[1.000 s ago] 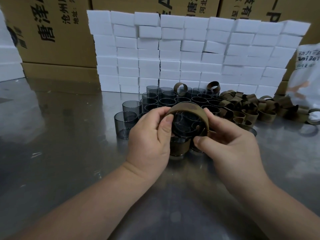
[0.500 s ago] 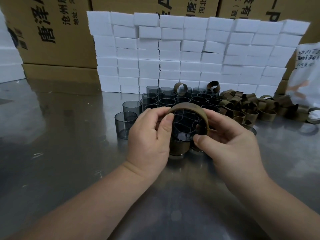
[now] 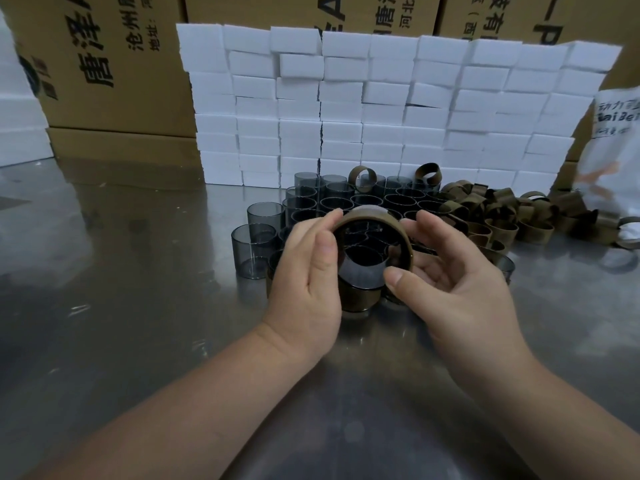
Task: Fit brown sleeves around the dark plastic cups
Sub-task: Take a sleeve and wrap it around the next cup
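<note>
A brown sleeve hangs as an open ring between my two hands, just above the table. My left hand grips its left edge, thumb in front and fingers over the top. From the other side, my right hand holds the ring's right edge, thumb at the lower rim and fingers curved behind it. Directly under the ring stands a dark cup wearing a brown sleeve. Several bare dark plastic cups stand clustered behind, two of them apart at the left.
A heap of loose brown sleeves lies to the right of the cups. A wall of white foam blocks runs behind them, with cardboard boxes beyond. A white bag stands at the far right on the steel table.
The sleeve has been spread into a rounder, wider ring, and my right hand's fingers have loosened and opened outward around it. My left hand has barely moved.
</note>
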